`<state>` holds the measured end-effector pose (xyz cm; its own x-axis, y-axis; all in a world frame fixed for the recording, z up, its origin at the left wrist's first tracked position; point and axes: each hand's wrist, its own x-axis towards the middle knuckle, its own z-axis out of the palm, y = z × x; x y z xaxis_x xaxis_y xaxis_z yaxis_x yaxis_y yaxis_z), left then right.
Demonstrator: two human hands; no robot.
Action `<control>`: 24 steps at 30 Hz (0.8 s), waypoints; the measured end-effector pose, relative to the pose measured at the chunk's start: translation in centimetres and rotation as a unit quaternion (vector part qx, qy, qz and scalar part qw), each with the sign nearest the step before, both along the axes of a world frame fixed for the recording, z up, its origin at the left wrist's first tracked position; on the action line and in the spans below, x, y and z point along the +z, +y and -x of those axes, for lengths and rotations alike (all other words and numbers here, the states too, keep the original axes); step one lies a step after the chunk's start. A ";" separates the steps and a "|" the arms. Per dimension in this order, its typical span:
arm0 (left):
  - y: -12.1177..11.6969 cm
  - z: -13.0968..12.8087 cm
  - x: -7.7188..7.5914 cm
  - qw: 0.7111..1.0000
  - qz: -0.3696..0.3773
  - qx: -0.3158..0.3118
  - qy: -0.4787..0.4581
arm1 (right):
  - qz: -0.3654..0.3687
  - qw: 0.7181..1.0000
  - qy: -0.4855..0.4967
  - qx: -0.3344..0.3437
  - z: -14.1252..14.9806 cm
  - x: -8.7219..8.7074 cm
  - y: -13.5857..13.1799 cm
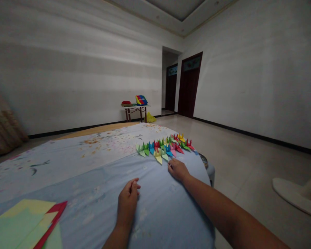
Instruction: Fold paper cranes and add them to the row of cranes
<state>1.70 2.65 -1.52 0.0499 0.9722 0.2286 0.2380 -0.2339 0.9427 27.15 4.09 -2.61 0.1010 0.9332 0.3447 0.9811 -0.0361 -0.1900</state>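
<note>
Pale walls (88, 79) enclose a tiled room with two dark red doors (190, 86), one small table (149, 105) bearing one colourful box (141, 100), and one yellow bag (150, 118) on the floor; nearer stands the cloth-covered table (158, 218). The folded paper cranes (158, 157) are on its blue and white cloth, close to the right-hand edge, just beyond the right hand (177, 169). That hand's fingers are curled near the front cranes, and I cannot tell whether they grip anything. The left hand (129, 192) rests half curled near the middle, apart from the cranes, with no paper visible in it; its hidden palm leaves its grip uncertain too. Working here well would seem to mean a light touch at a crane's body, with the wrist clear of neighbouring wings (thin paper probably tips or creases easily). I count roughly sixteen cranes, overlap preventing an exact tally: two are blue, and one at the back is bright yellow. One pile of coloured paper (18, 221) lies at lower left, its sheets uncountable.
</note>
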 end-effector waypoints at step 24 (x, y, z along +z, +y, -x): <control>-0.5 -0.4 -0.2 0.964 -0.104 0.002 0.245 | -0.075 0.971 0.123 0.190 0.7 1.0 0.3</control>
